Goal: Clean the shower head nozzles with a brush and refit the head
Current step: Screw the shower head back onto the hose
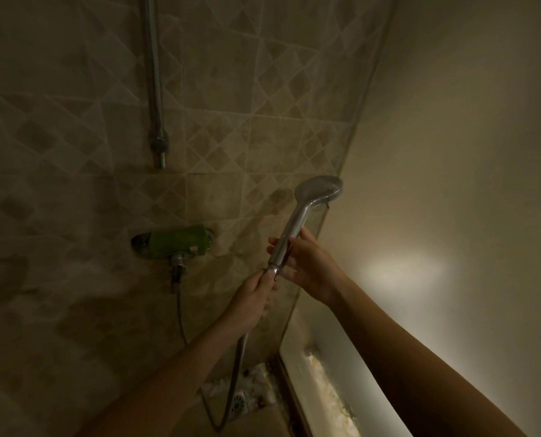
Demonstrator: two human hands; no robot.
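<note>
In a dim shower stall, both bare hands hold the shower head (313,200) up in front of the tiled wall (73,121), near the corner where the tiles meet a frosted panel (452,152). The right hand (307,263) is wrapped around the lower part of the chrome handle, fingers curled behind it and the thumb in front. The left hand (256,298) is clamped on the top end of the hose (236,367), right at the joint under the handle, so the two hands sit just beside each other. The head tilts up and to the right; its round spray face cannot be made out clearly in the low light.

The hose hangs down from the left hand, loops near the floor drain (238,402) and rises to the mixer valve (177,241), whose body looks green, fixed on the wall to the left of the hands. Above the valve a vertical metal rail (154,74) runs up the wall, its lower bracket bare. A white sill (332,373) with stained edges runs along the foot of the panel.
</note>
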